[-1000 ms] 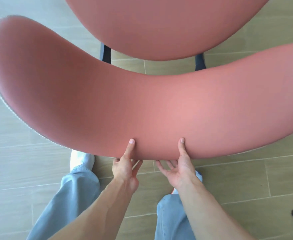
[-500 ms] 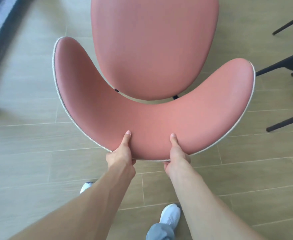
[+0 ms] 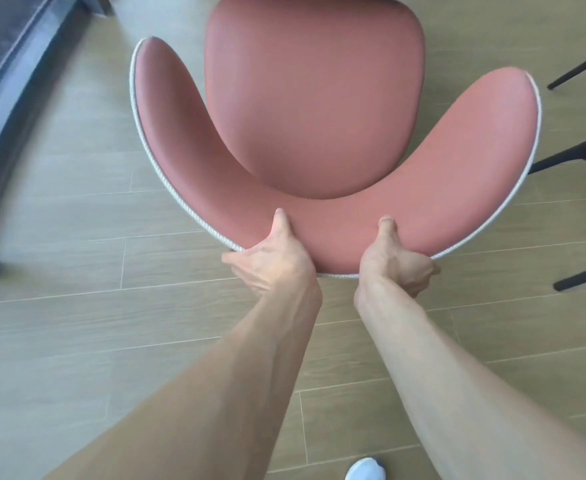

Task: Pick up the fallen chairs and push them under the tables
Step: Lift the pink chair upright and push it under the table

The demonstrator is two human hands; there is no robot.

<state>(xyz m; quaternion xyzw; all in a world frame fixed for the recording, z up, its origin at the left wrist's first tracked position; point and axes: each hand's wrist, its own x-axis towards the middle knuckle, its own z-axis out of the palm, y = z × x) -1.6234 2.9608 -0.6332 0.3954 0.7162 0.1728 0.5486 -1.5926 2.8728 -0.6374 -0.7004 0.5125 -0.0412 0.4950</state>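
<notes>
head: curved, smooth pink chair (image 3: 319,116)

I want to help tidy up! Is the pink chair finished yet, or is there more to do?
Done: the pink chair looks upright again, seat facing up. In hand: the left hand and right hand grip its curved backrest. Left: pushing it under a table; none shows here, only dark legs at right.

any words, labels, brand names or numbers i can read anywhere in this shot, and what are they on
None: no readable text in the head view.
The pink chair, gripped at its backrest by the left hand and the right hand, shows plain upholstery.
The floor, the black legs at right and the white shoe show no lettering.
</notes>
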